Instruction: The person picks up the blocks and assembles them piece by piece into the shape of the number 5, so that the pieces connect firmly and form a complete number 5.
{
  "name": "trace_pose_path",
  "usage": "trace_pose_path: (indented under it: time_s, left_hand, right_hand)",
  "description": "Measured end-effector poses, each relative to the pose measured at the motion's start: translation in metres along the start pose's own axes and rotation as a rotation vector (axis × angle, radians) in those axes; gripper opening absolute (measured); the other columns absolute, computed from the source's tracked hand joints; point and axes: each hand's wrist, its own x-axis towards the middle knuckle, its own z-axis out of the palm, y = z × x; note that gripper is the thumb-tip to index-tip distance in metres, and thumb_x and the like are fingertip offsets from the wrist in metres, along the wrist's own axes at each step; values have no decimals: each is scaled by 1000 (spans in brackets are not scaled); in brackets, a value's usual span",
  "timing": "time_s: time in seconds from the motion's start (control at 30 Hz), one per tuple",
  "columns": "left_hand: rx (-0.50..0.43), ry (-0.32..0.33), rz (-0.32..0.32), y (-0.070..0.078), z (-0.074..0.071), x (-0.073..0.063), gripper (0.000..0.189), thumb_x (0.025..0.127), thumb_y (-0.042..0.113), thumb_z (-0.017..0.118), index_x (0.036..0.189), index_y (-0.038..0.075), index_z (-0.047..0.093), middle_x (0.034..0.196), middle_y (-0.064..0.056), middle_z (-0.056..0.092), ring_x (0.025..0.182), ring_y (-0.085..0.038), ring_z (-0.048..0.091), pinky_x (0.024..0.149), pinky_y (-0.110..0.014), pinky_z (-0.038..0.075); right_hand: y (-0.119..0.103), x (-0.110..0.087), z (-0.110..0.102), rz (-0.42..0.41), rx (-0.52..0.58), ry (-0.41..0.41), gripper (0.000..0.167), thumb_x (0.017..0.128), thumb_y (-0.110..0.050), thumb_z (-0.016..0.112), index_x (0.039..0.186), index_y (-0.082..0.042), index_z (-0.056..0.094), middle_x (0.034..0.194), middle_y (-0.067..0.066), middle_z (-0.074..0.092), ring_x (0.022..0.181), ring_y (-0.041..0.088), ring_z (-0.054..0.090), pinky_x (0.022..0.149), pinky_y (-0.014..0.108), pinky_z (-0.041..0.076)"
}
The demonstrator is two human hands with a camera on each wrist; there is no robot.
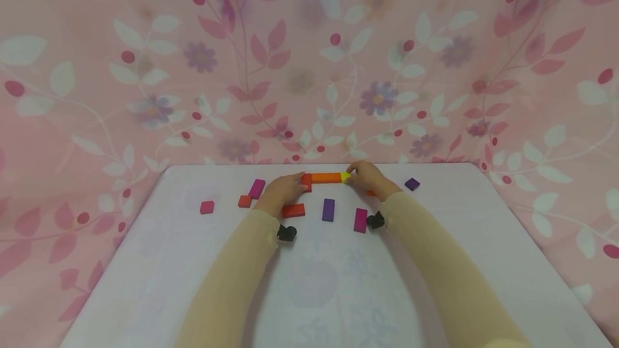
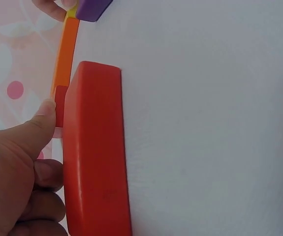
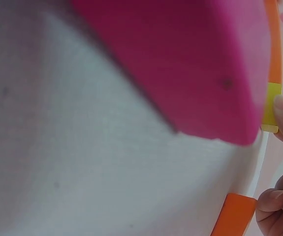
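Observation:
At the far edge of the table lies a row of blocks: a red block [image 1: 307,183], a long orange block [image 1: 326,178] and a small yellow block [image 1: 345,177], end to end. My left hand [image 1: 284,191] pinches the red block at the row's left end, thumb on its side in the left wrist view and the other fingers curled. At the opposite end, my right hand [image 1: 368,178] pinches the yellow block between thumb and forefinger. Just below my left hand is a long red block [image 2: 99,147]. Another orange block [image 3: 234,216] lies beneath my right hand, partly hidden in the head view.
A purple block [image 1: 328,210] and a magenta block [image 1: 360,220] lie nearer the middle. To the left are another magenta block [image 1: 257,188], a small orange-red block [image 1: 244,201] and a pink block [image 1: 207,207]. A dark purple block [image 1: 412,183] lies right. A flowered curtain [image 1: 309,69] hangs behind.

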Motion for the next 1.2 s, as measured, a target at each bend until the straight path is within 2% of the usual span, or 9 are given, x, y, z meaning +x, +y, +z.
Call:
trace_pose_path:
  time_s: [0.27,0.53,0.77,0.97,1.2]
  left_hand:
    - [36,13,2,0,1,4,63,99,48,57,156,42,30,155,-3,44,141,-32,39,112,-53,35]
    - [24,26,3,2,-1,1,61,100,47,57,155,42,32,154,-3,45,138,-32,42,111,-53,37]
    - [37,24,15,2,-2,-3,61,100,47,57,156,40,32,154,-6,46,137,-34,43,110,-54,36]
    - [36,30,11,0,0,-1,61,100,47,56,156,42,32,153,-5,46,134,-32,44,110,-52,38]
    - [33,36,29,0,1,-3,61,100,47,56,156,40,33,153,-6,47,135,-34,44,110,-54,37]
  right_hand:
    - [1,-2,-1,-53,-30,31,38,94,-22,72,127,-4,66,126,22,59,111,36,53,104,48,44]
    - [0,-1,-1,-8,-17,27,40,95,-27,71,130,-9,64,125,17,59,107,33,53,101,45,46]
    - [0,-4,-3,-33,-15,37,42,95,-27,70,132,-8,63,121,18,59,105,33,53,100,46,46]
    - [2,-3,-1,-59,-27,49,37,95,-24,70,127,-6,66,119,19,61,105,34,54,98,46,46]
    - [6,-2,2,-31,-6,39,36,96,-23,69,128,-7,66,118,16,61,104,32,53,98,45,46]
